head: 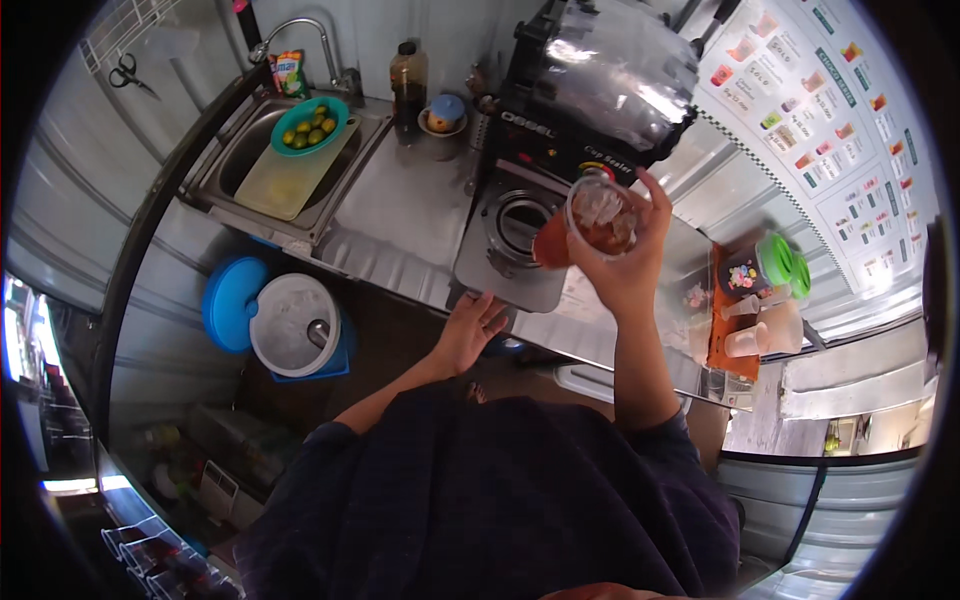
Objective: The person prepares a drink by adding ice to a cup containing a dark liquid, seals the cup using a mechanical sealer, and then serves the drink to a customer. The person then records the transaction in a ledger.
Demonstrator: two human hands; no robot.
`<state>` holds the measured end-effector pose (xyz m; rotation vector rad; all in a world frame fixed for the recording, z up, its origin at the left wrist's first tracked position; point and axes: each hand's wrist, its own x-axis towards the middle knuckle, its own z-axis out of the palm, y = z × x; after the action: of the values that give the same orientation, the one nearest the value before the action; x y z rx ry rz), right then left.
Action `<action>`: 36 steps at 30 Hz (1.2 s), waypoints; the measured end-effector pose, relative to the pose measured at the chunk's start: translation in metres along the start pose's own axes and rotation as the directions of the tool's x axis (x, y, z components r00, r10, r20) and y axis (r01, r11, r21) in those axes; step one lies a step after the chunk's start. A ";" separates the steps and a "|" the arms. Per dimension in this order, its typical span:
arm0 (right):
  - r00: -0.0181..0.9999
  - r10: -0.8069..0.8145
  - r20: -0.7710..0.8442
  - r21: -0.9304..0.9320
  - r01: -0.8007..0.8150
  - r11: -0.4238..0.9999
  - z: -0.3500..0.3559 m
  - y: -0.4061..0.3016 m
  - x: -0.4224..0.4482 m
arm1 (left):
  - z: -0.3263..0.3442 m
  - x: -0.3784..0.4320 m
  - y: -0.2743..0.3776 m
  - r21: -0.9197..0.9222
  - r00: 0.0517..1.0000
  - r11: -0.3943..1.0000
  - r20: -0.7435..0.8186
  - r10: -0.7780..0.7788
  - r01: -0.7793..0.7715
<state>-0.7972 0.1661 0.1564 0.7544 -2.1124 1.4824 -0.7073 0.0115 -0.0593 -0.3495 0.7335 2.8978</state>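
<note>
My right hand (pixel 634 251) is closed around a clear plastic cup (pixel 568 236) of reddish-brown drink with ice, which it holds up over the right edge of the cup sealer's tray. The cup leans, its open rim towards me. Below and left of it, the black cup sealer (pixel 555 139) has its metal tray (pixel 480 262) out, with a round cup holder (pixel 517 221) in it. At the tray's front edge is my left hand (pixel 471 330), fingers apart and holding nothing; whether its fingertips touch the tray is hard to tell.
Left on the steel counter (pixel 397 217) are a sink (pixel 225 172) with a cutting board (pixel 300 176) and a teal bowl of green citrus fruit (pixel 279 133), then a dark bottle (pixel 409 90). An ice bucket (pixel 277 367) stands below. Plastic cups (pixel 742 341) and green-lidded containers (pixel 776 259) are at right.
</note>
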 end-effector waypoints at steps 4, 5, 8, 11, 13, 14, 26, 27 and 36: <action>0.997 0.054 -0.061 0.002 -0.054 0.999 0.040 -0.001 0.012 | -0.008 -0.015 0.010 0.138 0.998 0.990 -0.063 0.018 -0.009; 0.998 0.048 -0.028 0.004 -0.048 0.999 0.050 0.000 0.013 | -0.012 -0.016 0.014 0.150 0.999 0.989 -0.038 -0.004 0.010; 1.000 0.023 0.011 -0.092 -0.022 0.996 0.069 0.027 0.003 | -0.011 -0.007 0.016 0.280 0.998 0.959 -0.061 -0.030 0.046; 0.996 0.087 0.020 -0.197 -0.081 0.977 0.083 0.064 -0.016 | -0.009 -0.002 0.024 0.443 0.980 0.878 0.156 0.123 -0.181; 0.985 0.170 -0.008 -0.213 -0.168 0.963 0.097 0.085 -0.029 | -0.019 0.004 0.013 0.324 0.939 0.882 0.158 0.305 -0.341; 0.983 0.179 0.027 -0.231 -0.168 0.958 0.098 0.097 -0.037 | -0.020 0.003 0.013 0.447 0.947 0.835 0.158 0.280 -0.322; 0.920 -0.153 -0.361 -0.400 -0.005 0.916 0.028 0.121 -0.003 | -0.004 0.034 0.025 0.457 0.894 0.769 0.184 0.410 -0.447; 0.858 -0.217 -0.465 -0.350 0.047 0.936 0.017 0.114 0.029 | -0.005 0.046 0.026 0.462 0.892 0.764 0.185 0.413 -0.450; 0.870 0.096 -0.484 -0.065 -0.145 0.987 -0.084 0.098 0.326 | 0.010 0.125 0.030 0.334 0.895 0.830 0.167 0.414 -0.446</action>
<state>-1.1020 0.2139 0.3230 0.1838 -1.8521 1.4322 -0.8349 -0.0016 -0.0690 -0.0068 1.4777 3.0443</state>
